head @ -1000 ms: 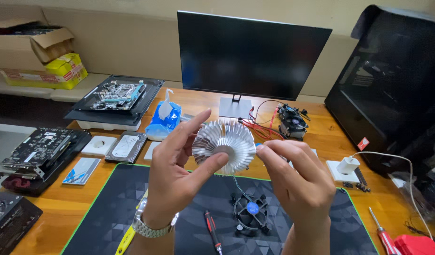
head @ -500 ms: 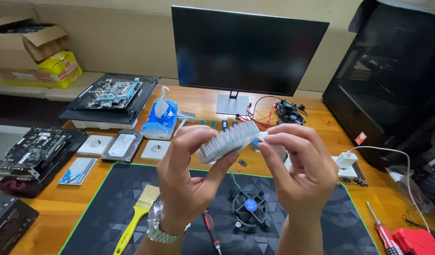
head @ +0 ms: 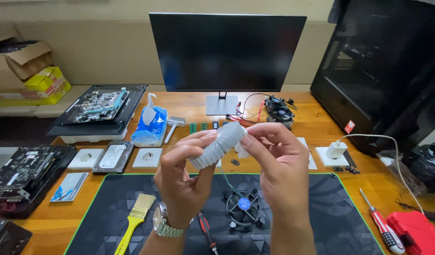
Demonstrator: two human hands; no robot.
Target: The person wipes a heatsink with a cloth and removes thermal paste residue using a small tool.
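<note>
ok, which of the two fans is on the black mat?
The bare black cooler fan with the blue hub, lying just below the hands. The other fan sits on the wooden desk by the monitor stand, wires attached.

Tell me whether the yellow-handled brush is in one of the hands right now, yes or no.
No, the brush lies on the dark mat, while the left hand and right hand both hold the round finned heatsink.
</note>
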